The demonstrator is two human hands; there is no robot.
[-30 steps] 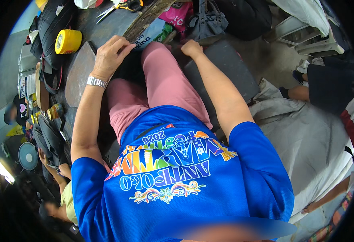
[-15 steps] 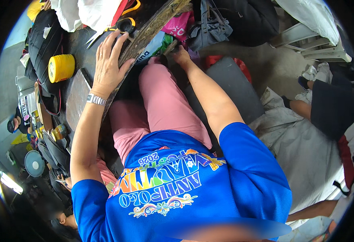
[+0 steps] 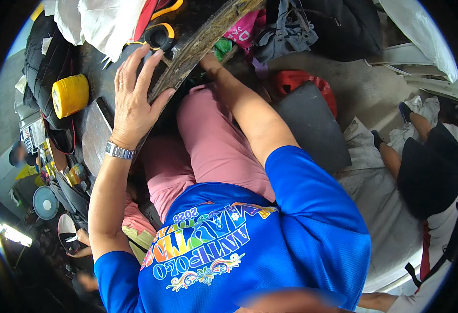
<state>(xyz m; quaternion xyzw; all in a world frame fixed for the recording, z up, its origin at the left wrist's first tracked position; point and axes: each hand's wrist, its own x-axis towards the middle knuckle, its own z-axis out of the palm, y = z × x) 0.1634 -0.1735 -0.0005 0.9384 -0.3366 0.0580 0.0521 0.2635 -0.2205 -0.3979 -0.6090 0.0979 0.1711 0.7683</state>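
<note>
My left hand [image 3: 136, 99] rests on the worn wooden table edge [image 3: 200, 48], its fingers spread and holding nothing; a metal watch is on the wrist. Just past its fingertips lie scissors [image 3: 169, 32] with black and yellow-orange handles, beside white cloth [image 3: 109, 23]. My right hand [image 3: 209, 62] reaches under the table edge over my lap. Its fingers are hidden there, so what it touches does not show. Close to it are a green plastic bag [image 3: 222, 48] and a pink bag [image 3: 245, 32].
A yellow tub [image 3: 70, 96] and a dark flat board [image 3: 96, 138] are on the table to the left. A grey-blue handbag [image 3: 286, 39] hangs at the upper right. Right of my legs stands a dark seat [image 3: 312, 128] with something red [image 3: 323, 91] behind it. Other people sit nearby.
My right hand has moved left and farther under the table edge, so its fingers no longer show. My left hand stays on the edge. The view has shifted slightly.
</note>
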